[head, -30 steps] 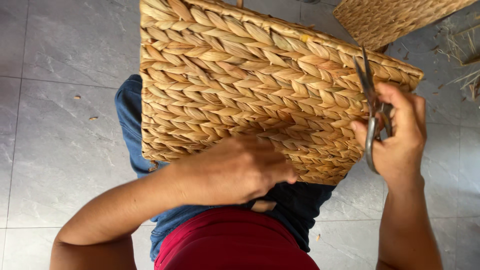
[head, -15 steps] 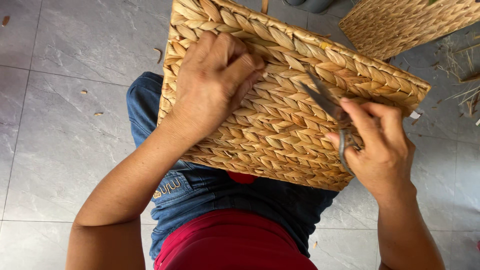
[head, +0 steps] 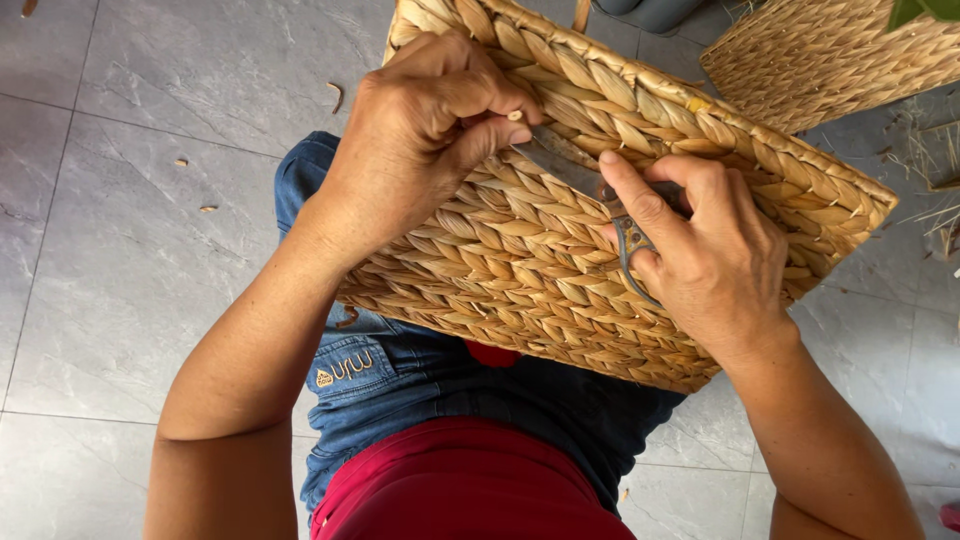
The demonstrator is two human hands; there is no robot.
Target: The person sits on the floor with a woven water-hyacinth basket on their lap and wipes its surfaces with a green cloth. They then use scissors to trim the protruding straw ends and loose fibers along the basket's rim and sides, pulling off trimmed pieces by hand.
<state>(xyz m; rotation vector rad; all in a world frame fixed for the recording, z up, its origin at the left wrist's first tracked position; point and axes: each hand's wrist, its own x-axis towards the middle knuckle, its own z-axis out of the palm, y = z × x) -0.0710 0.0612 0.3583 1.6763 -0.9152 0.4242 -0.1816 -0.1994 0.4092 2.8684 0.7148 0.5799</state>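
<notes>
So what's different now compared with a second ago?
The left hand moved from the woven basket's near edge up to its upper part and now pinches a strand end there. The right hand brought the scissors in from the right edge, blades toward that pinch. The basket stayed on the lap, scissors stayed gripped.

Grey marbled floor tiles [head: 120, 200] with scattered straw scraps [head: 334, 95], daylit

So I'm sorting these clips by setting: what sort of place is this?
Probably a home or small craft workspace for basket weaving, with the person sitting on the floor. A woven basket lies on the lap, a second woven basket sits nearby, and trimmed fibre scraps litter the grey tiled floor.
</notes>
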